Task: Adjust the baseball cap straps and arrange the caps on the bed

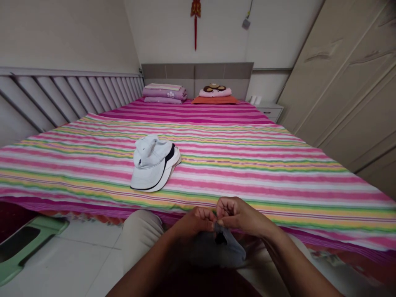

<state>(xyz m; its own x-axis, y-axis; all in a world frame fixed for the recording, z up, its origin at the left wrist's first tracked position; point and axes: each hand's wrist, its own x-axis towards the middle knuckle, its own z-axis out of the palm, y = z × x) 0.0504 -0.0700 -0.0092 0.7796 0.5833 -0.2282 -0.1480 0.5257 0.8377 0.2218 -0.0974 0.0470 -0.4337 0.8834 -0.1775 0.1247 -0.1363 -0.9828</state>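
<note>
Low over my lap, at the near edge of the bed, a grey cap [230, 251] hangs between my hands, dim in the shade. My left hand [198, 220] has thumb and fingers pinched on the narrow strap at its top. From the other side my right hand [232, 212] pinches the same strap, the fingertips of both hands almost meeting. A dark gap shows just below the strap. Ahead and to the left, a light grey cap [153, 150] with a small dark logo lies on the bed, stacked over other caps [177, 156] with dark and white brims.
The bed has a striped sheet [247, 177]. Folded purple bedding [163, 94] and an orange pillow [215, 100] lie by the headboard [222, 70]. A metal railing [74, 93] runs along the left, a wardrobe [349, 90] stands right. A green stool [40, 235] sits at lower left.
</note>
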